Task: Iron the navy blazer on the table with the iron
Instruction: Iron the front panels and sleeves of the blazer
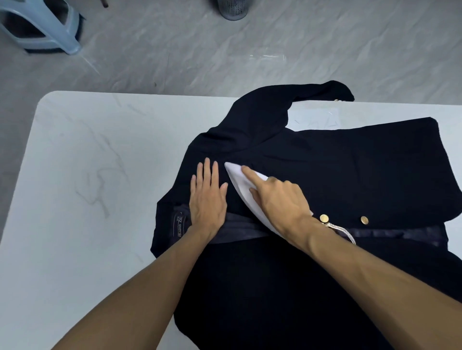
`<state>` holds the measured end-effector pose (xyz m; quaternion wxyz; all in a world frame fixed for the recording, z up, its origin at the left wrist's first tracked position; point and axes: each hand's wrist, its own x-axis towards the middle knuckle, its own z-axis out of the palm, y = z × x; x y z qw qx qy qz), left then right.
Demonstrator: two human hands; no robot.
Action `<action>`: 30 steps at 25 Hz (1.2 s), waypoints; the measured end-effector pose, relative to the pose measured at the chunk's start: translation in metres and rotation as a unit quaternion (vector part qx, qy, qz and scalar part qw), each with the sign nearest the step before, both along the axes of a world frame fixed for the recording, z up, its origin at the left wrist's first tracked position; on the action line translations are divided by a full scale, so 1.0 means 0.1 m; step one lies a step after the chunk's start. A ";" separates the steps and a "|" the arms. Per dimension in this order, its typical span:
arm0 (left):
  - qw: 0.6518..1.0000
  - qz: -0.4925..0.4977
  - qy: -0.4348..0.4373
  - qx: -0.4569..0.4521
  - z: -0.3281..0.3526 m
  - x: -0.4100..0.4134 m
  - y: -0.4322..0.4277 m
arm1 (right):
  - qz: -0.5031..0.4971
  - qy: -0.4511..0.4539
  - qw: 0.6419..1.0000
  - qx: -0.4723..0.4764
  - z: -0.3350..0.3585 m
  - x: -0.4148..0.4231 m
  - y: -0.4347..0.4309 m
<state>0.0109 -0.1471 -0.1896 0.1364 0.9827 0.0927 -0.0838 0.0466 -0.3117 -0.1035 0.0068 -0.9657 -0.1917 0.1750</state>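
floor (pixel 175 55): grey marbled, glossy, fills the upper part from 9 to 3 o'clock.
stool (pixel 42 27): pale blue plastic, 10 o'clock, stands on the floor, cut by the frame edge.
mesh bin (pixel 232 10): dark metal, 12 o'clock, on the floor, only its base in view.
brown stub (pixel 104 3): 11 o'clock at the top edge, too small to identify.
pale sheet (pixel 315 120): 1 o'clock, flat, faintly creased.

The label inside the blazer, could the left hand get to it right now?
Probably yes: the left hand lies flat on the blazer beside the label, nothing between them; the right hand and iron sit on its other side.
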 end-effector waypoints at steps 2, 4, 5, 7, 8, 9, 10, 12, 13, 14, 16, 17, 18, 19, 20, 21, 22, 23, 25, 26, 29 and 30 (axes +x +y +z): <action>0.999 0.006 0.020 0.037 -0.09 0.00 0.00 | 0.002 -0.025 0.999 -0.031 -0.02 0.07 -0.09; 0.998 0.004 0.029 0.048 -0.11 0.01 0.00 | 0.005 -0.032 0.999 -0.043 -0.02 0.11 -0.23; 0.998 0.003 0.034 0.048 -0.11 0.01 0.00 | 0.006 -0.029 0.999 -0.045 -0.02 0.12 -0.28; 0.998 0.003 0.043 0.044 -0.10 0.03 -0.01 | 0.000 -0.022 0.998 -0.050 -0.02 0.11 -0.40; 0.998 0.003 0.048 0.044 -0.09 0.04 -0.01 | -0.007 -0.017 0.998 -0.053 -0.01 0.10 -0.47; 0.998 0.002 0.054 0.045 -0.08 0.05 -0.01 | -0.016 -0.009 0.998 -0.053 0.01 0.08 -0.55; 0.997 0.002 0.059 0.046 -0.08 0.05 0.00 | -0.028 0.003 0.999 -0.047 0.02 0.06 -0.63; 0.997 0.000 0.062 0.047 -0.07 0.05 0.01 | -0.053 0.034 0.998 -0.014 0.09 0.02 -0.75; 0.997 0.000 0.060 0.048 -0.07 0.05 0.00 | -0.063 0.043 0.997 0.004 0.13 -0.01 -0.77; 0.997 0.000 0.058 0.048 -0.07 0.05 0.00 | -0.069 0.047 0.996 0.019 0.15 -0.03 -0.74; 0.997 -0.002 0.056 0.044 -0.08 0.04 0.00 | -0.062 0.052 0.996 0.036 0.15 -0.10 -0.61; 0.998 -0.002 0.053 0.042 -0.08 0.04 -0.01 | -0.048 0.054 0.997 0.032 0.12 -0.17 -0.50; 0.998 0.000 0.051 0.041 -0.08 0.04 -0.01 | -0.030 0.052 0.998 0.020 0.09 -0.26 -0.38; 0.998 0.002 0.051 0.036 -0.08 0.05 0.00 | -0.014 0.044 0.999 0.000 0.06 -0.36 -0.28; 0.998 0.002 0.051 0.032 -0.08 0.05 0.00 | -0.007 0.030 0.999 -0.023 0.03 -0.43 -0.22; 0.998 0.003 0.052 0.029 -0.08 0.06 0.00 | -0.010 0.019 0.999 -0.042 0.02 -0.47 -0.21; 0.998 0.002 0.053 0.030 -0.09 0.05 0.00 | -0.017 0.010 0.998 -0.054 0.00 -0.48 -0.24; 0.998 0.002 0.053 0.032 -0.09 0.05 0.00 | -0.028 -0.001 0.998 -0.063 0.00 -0.46 -0.32; 0.998 -0.001 0.056 0.032 -0.08 0.05 0.00 | -0.068 0.000 0.996 -0.065 0.02 -0.37 -0.54; 0.998 -0.003 0.060 0.032 -0.06 0.05 0.00 | -0.097 0.007 0.994 -0.058 0.04 -0.31 -0.67; 0.997 0.010 0.070 0.025 0.02 0.06 -0.04 | -0.143 0.020 0.989 -0.044 0.13 -0.26 -0.91; 0.998 0.011 0.060 0.022 0.07 0.07 -0.09 | -0.155 0.027 0.987 -0.026 0.16 -0.25 -0.92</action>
